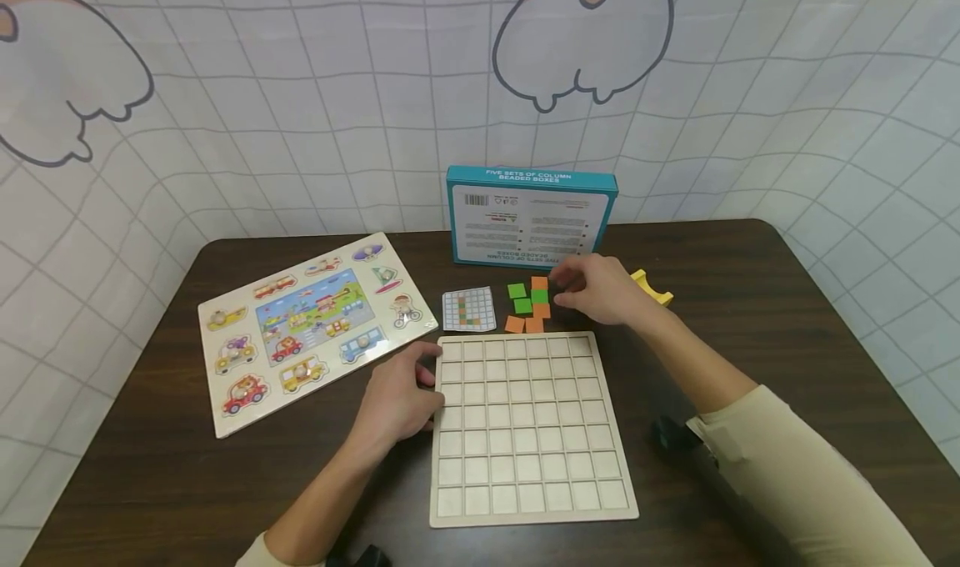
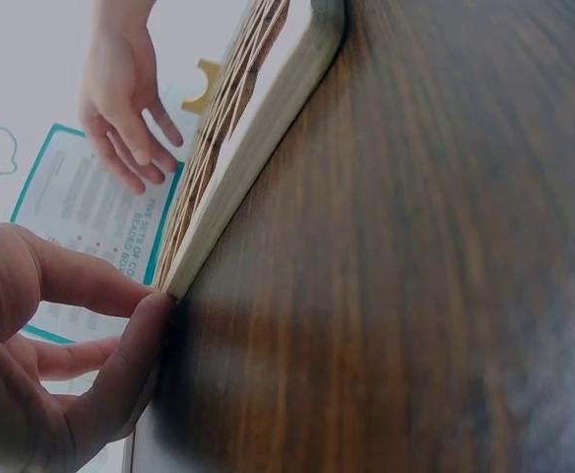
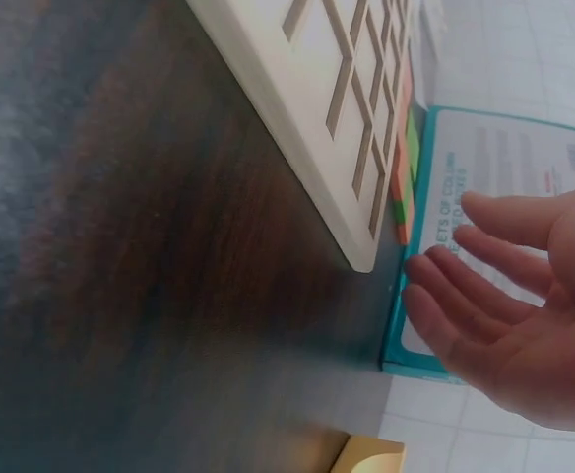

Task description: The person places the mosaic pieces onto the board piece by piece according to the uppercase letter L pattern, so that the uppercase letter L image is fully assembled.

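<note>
A pale wooden grid board [image 1: 527,418] lies on the dark table in front of the person. At its upper left side, the left hand [image 1: 399,398] touches the edge with fingertips and thumb; the left wrist view shows them right at the rim [image 2: 236,163]. The right hand [image 1: 596,290] hovers just right of several orange tiles [image 1: 542,310] and green tiles [image 1: 517,290] behind the board. Its fingers are loosely bent, with nothing between them in the right wrist view [image 3: 509,296]. Left of the tiles lies a paper pattern card [image 1: 483,304] with a coloured grid.
A teal-and-white box [image 1: 528,217] stands at the back of the table [image 1: 750,317]. On the left lies a knob puzzle board [image 1: 236,317] with vehicle pictures. A yellow curved piece [image 1: 654,288] sits behind the right forearm. Fabric with a grid print hangs around the table.
</note>
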`<state>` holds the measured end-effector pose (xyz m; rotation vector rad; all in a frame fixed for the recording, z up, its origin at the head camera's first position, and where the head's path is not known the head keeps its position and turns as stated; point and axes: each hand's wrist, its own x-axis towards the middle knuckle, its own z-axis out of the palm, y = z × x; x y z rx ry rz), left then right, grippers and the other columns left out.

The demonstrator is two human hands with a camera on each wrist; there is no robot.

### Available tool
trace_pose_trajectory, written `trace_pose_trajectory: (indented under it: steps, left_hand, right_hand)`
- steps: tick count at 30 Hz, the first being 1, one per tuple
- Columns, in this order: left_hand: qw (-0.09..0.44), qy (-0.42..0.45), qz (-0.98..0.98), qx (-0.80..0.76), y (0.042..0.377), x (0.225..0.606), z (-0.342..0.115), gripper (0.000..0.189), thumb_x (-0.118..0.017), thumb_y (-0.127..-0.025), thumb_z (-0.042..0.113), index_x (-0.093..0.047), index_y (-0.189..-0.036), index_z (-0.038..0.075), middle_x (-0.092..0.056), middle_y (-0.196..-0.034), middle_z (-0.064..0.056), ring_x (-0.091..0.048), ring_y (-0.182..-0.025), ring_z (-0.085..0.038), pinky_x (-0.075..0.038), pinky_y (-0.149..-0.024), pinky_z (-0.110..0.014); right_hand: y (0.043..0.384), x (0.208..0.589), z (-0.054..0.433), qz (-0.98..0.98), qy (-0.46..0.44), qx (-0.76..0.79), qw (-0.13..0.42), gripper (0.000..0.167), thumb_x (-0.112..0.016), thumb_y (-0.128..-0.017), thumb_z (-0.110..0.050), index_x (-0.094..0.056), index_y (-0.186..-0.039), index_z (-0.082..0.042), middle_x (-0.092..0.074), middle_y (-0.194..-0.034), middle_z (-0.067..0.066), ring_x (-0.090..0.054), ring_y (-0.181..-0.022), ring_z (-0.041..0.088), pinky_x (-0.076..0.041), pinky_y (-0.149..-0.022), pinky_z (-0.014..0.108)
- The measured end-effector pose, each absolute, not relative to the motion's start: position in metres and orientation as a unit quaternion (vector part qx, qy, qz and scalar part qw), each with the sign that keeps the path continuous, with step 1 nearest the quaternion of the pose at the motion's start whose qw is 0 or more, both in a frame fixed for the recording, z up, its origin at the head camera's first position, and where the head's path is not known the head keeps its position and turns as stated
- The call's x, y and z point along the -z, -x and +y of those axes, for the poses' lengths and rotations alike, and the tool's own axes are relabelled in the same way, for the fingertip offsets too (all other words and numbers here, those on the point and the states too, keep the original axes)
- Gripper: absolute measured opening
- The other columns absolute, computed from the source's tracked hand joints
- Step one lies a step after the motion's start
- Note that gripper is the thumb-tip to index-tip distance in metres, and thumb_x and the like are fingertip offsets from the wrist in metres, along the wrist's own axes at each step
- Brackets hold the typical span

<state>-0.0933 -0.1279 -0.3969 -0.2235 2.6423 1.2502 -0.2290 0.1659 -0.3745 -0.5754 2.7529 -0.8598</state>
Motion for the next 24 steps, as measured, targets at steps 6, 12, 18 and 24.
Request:
trace_pose_trajectory:
  steps: [6, 12, 18, 24]
  left_hand:
    - [0.104, 0.077, 0.894, -0.428, 0.093, 0.397, -0.128, 0.062, -0.068, -0.077, -0.004, -0.063, -0.137, 0.011, -0.061, -0.097, -0.011, -0.063, -0.053, -0.015, -0.059, -0.047, -0.029]
    - [0.103, 0.074, 0.892, -0.433, 0.093, 0.398, -0.128, 0.062, -0.068, -0.077, -0.005, -0.063, -0.137, 0.011, -0.062, -0.097, -0.011, -0.063, -0.053, -0.016, -0.059, -0.047, -0.029]
    - [0.103, 0.072, 0.893, -0.433, 0.093, 0.399, -0.128, 0.062, -0.069, -0.077, -0.005, -0.063, -0.137, 0.012, -0.062, -0.097, -0.011, -0.063, -0.051, -0.015, -0.058, -0.046, -0.029]
    - [0.100, 0.073, 0.896, -0.427, 0.093, 0.399, -0.128, 0.061, -0.070, -0.078, -0.004, -0.063, -0.136, 0.012, -0.062, -0.096, -0.010, -0.063, -0.050, -0.015, -0.058, -0.046, -0.028]
  right_hand:
    - [0.240, 0.381, 0.159, 0.931, 0.193, 0.295, 0.097, 0.033, -0.072, -0.095, -0.009, -0.070, -0.126, -0.002, -0.072, -0.116, 0.016, -0.072, -0.102, 0.031, -0.061, -0.086, 0.046]
    - [0.244, 0.386, 0.154, 0.932, 0.189, 0.293, 0.094, 0.035, -0.071, -0.094, -0.004, -0.070, -0.128, -0.002, -0.070, -0.120, 0.017, -0.071, -0.102, 0.032, -0.061, -0.084, 0.046]
    - [0.246, 0.388, 0.150, 0.939, 0.189, 0.275, 0.084, 0.032, -0.070, -0.094, -0.003, -0.072, -0.127, -0.003, -0.070, -0.122, 0.018, -0.071, -0.099, 0.032, -0.061, -0.084, 0.046]
    - [0.248, 0.390, 0.146, 0.942, 0.182, 0.268, 0.087, 0.033, -0.069, -0.094, 0.000, -0.072, -0.127, -0.003, -0.069, -0.125, 0.018, -0.070, -0.097, 0.030, -0.060, -0.081, 0.043]
